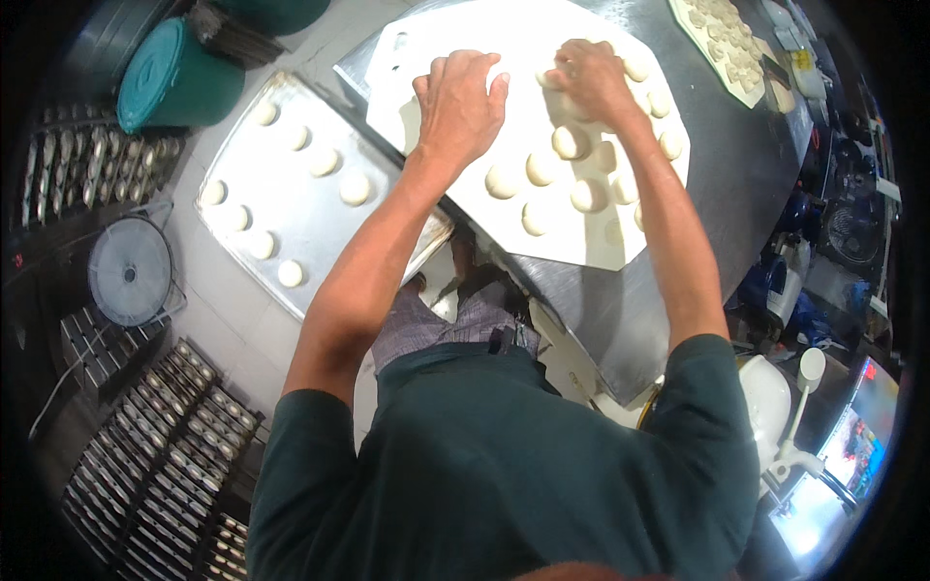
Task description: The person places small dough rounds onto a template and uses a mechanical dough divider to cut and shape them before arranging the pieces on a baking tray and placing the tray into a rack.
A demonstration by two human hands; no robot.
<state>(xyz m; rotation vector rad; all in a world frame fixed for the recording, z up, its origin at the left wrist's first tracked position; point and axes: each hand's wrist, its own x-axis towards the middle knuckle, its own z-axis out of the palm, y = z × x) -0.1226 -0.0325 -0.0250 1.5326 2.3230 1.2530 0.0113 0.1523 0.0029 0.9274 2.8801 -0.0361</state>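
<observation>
Pale cream dough balls [570, 142], smooth and round, lie on a white board [523, 107]. The left hand [460, 102] arches over it, the right hand [591, 79] curls among them; palms hidden, any grip cannot be told. The right forearm [668, 203] blocks part of the board. Eight more balls show on one metal tray [300, 208].

both arms [354, 261] extend forward; left hand [459, 107] palm down, fingers [457, 66] bent; right hand [589, 81] cupped downward
</observation>
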